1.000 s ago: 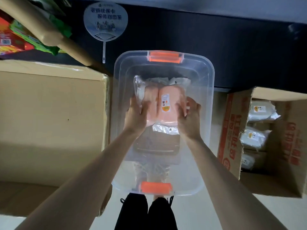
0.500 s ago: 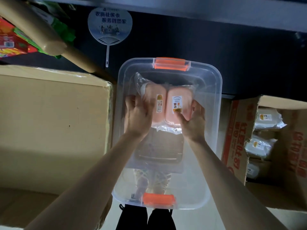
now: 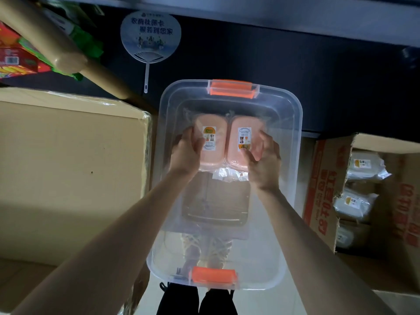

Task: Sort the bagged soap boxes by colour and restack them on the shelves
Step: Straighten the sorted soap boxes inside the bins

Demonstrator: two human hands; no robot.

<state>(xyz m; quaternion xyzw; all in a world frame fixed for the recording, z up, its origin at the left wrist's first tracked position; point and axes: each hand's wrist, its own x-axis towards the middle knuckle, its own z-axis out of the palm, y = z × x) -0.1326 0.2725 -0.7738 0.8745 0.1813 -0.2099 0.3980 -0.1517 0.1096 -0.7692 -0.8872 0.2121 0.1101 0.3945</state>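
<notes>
- Dark shelf space fills the background of the head view, with a pale shelf edge [image 3: 295,17] running across the top.
- A clear bin [image 3: 298,123] with an orange latch [image 3: 230,90] at its far end and another at its near end sits in the middle. A large closed cardboard box [image 3: 68,167] stands close on its left and an open carton [image 3: 325,189] just beside its right.
- The near half of the bin holds nothing.
- A cardboard tube [image 3: 45,42] slants down from the upper left, ending near the bin's far left corner.
- A round fan [image 3: 150,37] above the bin reads "农商社保卡 服务到您家".
- The carton bears red print that I cannot read, and pale bagged soap boxes [image 3: 363,164] with small yellow labels are stacked inside it.
- The bagged pink soap boxes [image 3: 231,123], two side by side in one clear bag, are in the far half of the bin. Each carries an upright white and orange label [image 3: 209,138] whose text is too small to read.
- Both arms reach straight forward into the bin.
- The left hand [image 3: 185,153] grips the bag's left side, thumb on top.
- The right hand [image 3: 263,164] grips its right side, thumb by the right label.
- Whether the bag touches the bin's floor cannot be told.
</notes>
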